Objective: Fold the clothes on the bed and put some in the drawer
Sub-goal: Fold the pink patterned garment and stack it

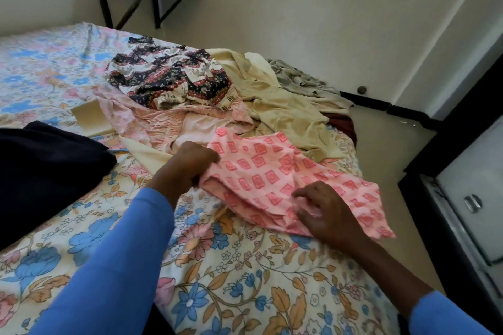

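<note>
Through the head camera I see, nearest, blue sleeves reaching over the floral bed sheet (231, 280). My left hand (190, 166) pinches the left edge of the pink block-printed garment (272, 168), which lies partly folded near the bed's right edge. My right hand (326, 212) rests on its near side with fingers bent; I cannot tell whether it grips a fold. A dark navy garment (40, 166) lies to the left. Beyond, a pale pink garment (163, 125), a beige garment (283, 109) and a navy-and-red patterned garment (168, 76) are heaped together. A white cabinet front (462, 171) stands to the right of the bed.
</note>
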A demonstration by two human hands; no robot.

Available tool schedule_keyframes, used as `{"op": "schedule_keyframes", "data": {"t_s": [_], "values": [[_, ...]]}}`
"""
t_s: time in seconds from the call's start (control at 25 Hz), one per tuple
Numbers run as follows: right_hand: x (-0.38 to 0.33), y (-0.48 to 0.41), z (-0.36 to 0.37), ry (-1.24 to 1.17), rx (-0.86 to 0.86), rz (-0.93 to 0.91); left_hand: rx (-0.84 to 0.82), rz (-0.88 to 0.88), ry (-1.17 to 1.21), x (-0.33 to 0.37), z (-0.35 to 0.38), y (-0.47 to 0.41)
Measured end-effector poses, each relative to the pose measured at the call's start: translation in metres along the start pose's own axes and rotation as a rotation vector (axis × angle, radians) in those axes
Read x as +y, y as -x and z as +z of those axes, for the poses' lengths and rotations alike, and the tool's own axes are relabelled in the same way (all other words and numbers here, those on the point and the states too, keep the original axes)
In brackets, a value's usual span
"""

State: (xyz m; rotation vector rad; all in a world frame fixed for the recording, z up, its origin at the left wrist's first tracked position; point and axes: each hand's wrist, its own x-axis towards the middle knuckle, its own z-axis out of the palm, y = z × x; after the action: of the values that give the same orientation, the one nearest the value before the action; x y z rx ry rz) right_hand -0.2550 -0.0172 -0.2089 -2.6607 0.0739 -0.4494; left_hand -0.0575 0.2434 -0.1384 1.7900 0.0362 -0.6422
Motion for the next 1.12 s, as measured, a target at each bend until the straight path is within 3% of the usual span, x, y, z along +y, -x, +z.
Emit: {"op": "schedule_keyframes", "data": {"t_s": [0.12,0.2,0.28,0.36,0.44,0.52,0.76,0.84,1.0,1.12], "values": [[0.006,0.023,-0.008,-0.301,0.314,0.296,-0.113,-0.028,0.15,0.014,0.014,0.025],[0.012,0.035,-0.022,-0.142,0.51,0.492,-0.2,0.01,0.156,0.025,0.033,0.041],[0.035,0.044,-0.046,0.012,0.447,0.804,-0.234,0.07,0.146,0.044,0.06,0.051],[0.063,0.054,-0.069,-0.323,0.319,1.079,-0.264,0.119,0.086,0.064,0.103,0.06],[0.076,0.057,-0.087,-0.897,0.25,1.21,-0.284,0.17,-0.059,0.078,0.158,0.068],[0.083,0.054,-0.095,-1.137,0.164,1.217,-0.293,0.226,-0.205,0.075,0.217,0.07],[0.093,0.039,-0.097,-1.186,0.116,1.192,-0.301,0.285,-0.498,0.017,0.348,0.059],[0.096,0.036,-0.1,-1.202,0.081,1.17,-0.289,0.425,-0.712,0.01,0.348,0.067],[0.093,0.035,-0.108,-1.313,0.048,1.097,-0.115,0.89,-1.278,-0.027,0.314,0.093],[0.08,0.027,-0.107,-1.403,0.075,0.943,-0.012,0.979,-1.073,-0.042,0.303,0.085]]}}
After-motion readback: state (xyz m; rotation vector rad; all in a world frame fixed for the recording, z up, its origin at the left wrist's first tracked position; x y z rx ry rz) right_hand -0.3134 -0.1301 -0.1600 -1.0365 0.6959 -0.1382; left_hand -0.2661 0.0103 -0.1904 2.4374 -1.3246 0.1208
